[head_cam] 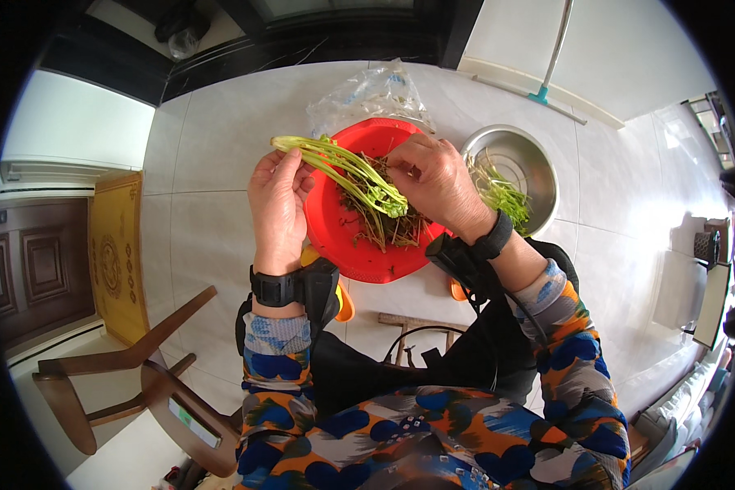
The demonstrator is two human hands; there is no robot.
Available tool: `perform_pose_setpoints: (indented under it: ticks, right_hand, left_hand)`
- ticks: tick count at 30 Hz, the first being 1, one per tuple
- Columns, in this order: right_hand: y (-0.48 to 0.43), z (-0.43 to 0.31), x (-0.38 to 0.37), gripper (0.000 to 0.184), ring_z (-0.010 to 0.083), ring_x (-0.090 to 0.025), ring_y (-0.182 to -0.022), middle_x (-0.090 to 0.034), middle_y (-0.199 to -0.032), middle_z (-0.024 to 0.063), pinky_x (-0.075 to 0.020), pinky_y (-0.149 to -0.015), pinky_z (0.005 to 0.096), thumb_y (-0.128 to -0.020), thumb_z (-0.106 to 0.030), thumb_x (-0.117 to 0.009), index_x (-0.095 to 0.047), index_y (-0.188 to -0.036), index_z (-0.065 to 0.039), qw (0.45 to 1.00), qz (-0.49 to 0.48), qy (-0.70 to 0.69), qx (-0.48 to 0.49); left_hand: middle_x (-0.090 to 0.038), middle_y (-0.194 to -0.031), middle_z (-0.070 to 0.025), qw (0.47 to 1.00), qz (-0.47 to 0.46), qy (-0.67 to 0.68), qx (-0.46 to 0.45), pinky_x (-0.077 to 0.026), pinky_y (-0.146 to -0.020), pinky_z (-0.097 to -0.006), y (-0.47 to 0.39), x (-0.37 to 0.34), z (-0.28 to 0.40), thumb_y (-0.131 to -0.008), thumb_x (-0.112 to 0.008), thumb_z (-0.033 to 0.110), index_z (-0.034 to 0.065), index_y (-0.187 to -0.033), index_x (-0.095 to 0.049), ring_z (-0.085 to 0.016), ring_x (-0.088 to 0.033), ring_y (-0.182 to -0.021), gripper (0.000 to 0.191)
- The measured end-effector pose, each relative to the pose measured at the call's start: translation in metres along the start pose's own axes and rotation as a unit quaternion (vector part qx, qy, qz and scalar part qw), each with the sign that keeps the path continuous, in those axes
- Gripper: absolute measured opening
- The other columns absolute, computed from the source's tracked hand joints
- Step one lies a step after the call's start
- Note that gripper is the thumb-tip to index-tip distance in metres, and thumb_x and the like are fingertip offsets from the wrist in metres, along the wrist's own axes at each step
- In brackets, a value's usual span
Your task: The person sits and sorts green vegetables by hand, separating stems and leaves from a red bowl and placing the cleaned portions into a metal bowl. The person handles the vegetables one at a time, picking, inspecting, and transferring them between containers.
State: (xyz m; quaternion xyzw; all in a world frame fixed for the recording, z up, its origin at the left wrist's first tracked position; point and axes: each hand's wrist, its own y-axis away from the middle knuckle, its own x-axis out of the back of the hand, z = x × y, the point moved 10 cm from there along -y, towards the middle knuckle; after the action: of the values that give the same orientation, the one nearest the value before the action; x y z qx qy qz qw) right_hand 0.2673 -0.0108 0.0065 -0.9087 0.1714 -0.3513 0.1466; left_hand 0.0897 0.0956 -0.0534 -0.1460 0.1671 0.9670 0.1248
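Note:
My left hand (280,205) grips a bunch of celery (343,162) near its pale root end, thumb on top. The stalks slant down to the right over a red plastic basin (327,223), with their leafy tips near its middle. Withered stems and leaves (380,236) lie in the basin under the celery. Above the basin's right side is my right hand (432,177), its fingers curled together close to the stalks. Whether anything is pinched between those fingertips is hidden. To the right, a stainless steel bowl (542,165) holds green stalks and leaves (505,193).
A clear plastic bag (373,95) lies on the tiled floor behind the basin. A squeegee (539,95) leans against the wall at upper right. Left of me are a wooden chair (135,355) and a yellow doormat (117,257). Orange slippers (345,303) show below the basin.

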Motion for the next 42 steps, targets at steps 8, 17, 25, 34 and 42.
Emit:
perform_pose_setpoints:
  ticks: [8,17,25,34,42]
  right_hand:
    - [0.000,0.029,0.002,0.007,0.0307,-0.061,-0.070,-0.062,-0.074,0.0131,-0.0505,-0.067,0.0386,-0.072,-0.009,-0.060,-0.063,-0.075,-0.003,0.997,0.002,0.023,-0.076]
    - [0.001,0.050,0.001,0.008,0.0330,-0.063,-0.071,-0.063,-0.073,0.0156,-0.0513,-0.067,0.0387,-0.071,-0.005,-0.058,-0.064,-0.076,-0.003,0.990,0.006,0.016,-0.143]
    - [0.003,0.040,-0.009,0.011,0.0334,-0.062,-0.073,-0.063,-0.078,0.0147,-0.0508,-0.068,0.0405,-0.071,-0.006,-0.058,-0.065,-0.079,-0.004,0.993,-0.010,0.027,-0.116]
    - [-0.005,-0.015,-0.027,0.018,0.0281,-0.060,-0.075,-0.061,-0.079,0.0110,-0.0456,-0.071,0.0376,-0.069,-0.013,-0.067,-0.065,-0.085,-0.004,1.000,0.000,0.014,0.009]
    - [-0.008,-0.031,-0.035,0.016,0.0265,-0.056,-0.071,-0.057,-0.076,0.0088,-0.0395,-0.071,0.0368,-0.069,-0.011,-0.064,-0.056,-0.082,-0.004,0.989,0.023,0.126,0.073]
  left_hand:
    - [-0.062,-0.089,-0.0019,0.999,0.020,-0.025,-0.015,-0.044,-0.065,-0.0203,0.000,0.003,0.002,-0.087,-0.063,0.015,0.0049,-0.098,-0.056,-0.010,-0.058,-0.079,0.016]
    - [-0.062,-0.087,-0.0008,0.999,0.013,-0.036,-0.037,-0.044,-0.065,-0.0196,0.001,0.001,0.006,-0.087,-0.063,0.014,0.0052,-0.096,-0.057,-0.008,-0.057,-0.075,0.014]
    - [-0.063,-0.088,-0.0017,0.998,0.000,-0.043,-0.035,-0.045,-0.066,-0.0210,0.002,-0.005,0.004,-0.087,-0.063,0.012,0.0042,-0.098,-0.057,-0.009,-0.058,-0.076,0.015]
    - [-0.063,-0.091,-0.0046,0.999,-0.026,-0.042,-0.009,-0.049,-0.070,-0.0240,0.005,-0.023,-0.009,-0.088,-0.061,0.009,0.0024,-0.098,-0.056,-0.011,-0.060,-0.078,0.013]
    - [-0.062,-0.094,-0.0071,0.998,-0.031,-0.049,-0.015,-0.051,-0.074,-0.0266,0.010,-0.035,-0.013,-0.088,-0.059,0.007,-0.0006,-0.100,-0.054,-0.014,-0.061,-0.081,0.015]
